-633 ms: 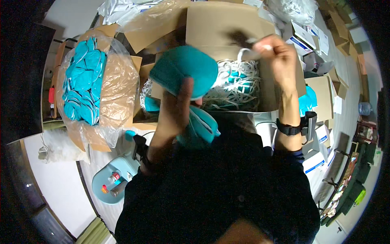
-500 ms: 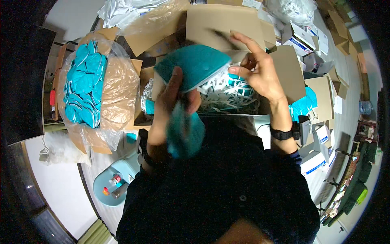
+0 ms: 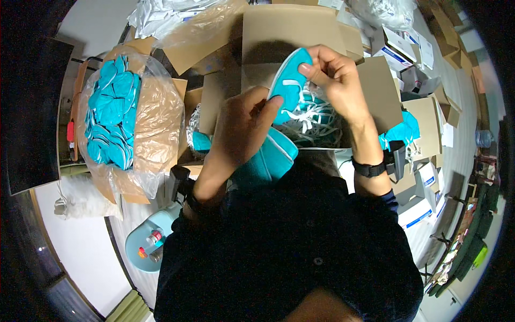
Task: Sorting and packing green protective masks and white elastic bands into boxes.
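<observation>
A teal fabric piece (image 3: 292,80) with white edging and white bands stands tilted between my hands above an open carton. My left hand (image 3: 247,115) pinches its lower left edge, thumb on the near face. At the upper right edge my right hand (image 3: 335,78) grips it with thumb and bent fingers. Below my left hand hang more teal pieces with white edging (image 3: 273,158); whether that hand also holds them is hidden. The open carton (image 3: 292,27) contains a tangle of white bands (image 3: 316,121) with teal fabric among them.
At left, a plastic-lined carton (image 3: 158,118) holds piled teal pieces (image 3: 112,107). More teal pieces (image 3: 405,131) lie on the right by cardboard flaps and several white-and-blue boxes (image 3: 394,51). A pale blue stool (image 3: 137,244) with bottles stands at lower left.
The teal piece has turned from lying wide to standing tilted, its bands now showing. My right hand has closed on its edge. The blurred teal pieces below my left hand now hang more still.
</observation>
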The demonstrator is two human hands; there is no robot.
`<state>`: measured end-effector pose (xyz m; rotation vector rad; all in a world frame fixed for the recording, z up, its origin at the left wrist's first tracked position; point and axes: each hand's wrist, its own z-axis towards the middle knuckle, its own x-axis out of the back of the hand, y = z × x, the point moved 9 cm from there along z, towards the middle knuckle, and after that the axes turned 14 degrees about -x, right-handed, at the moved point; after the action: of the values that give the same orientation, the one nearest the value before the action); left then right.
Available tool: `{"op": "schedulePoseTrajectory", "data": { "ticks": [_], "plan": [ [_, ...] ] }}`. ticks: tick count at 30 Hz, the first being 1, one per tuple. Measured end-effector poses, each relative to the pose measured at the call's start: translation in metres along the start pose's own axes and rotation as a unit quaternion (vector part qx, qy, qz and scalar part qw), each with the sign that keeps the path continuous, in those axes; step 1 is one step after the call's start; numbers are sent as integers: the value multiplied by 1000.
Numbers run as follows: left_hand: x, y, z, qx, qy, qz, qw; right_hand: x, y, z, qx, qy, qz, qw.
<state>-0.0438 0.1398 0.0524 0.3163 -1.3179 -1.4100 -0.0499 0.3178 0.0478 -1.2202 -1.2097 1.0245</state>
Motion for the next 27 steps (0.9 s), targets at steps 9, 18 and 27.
{"op": "schedulePoseTrajectory", "data": {
  "ticks": [9, 18, 27],
  "plan": [
    [10, 5, 0, -11, 51, 47, 998, -5, -65, -45, 209, 215, -195, 934],
    [13, 10, -6, -59, 22, 92, 994, -33, -33, -29, 227, 90, -246, 938],
    [59, -12, -29, 42, 180, -9, 983, -32, -48, -34, 181, 65, -210, 958]
  ]
}}
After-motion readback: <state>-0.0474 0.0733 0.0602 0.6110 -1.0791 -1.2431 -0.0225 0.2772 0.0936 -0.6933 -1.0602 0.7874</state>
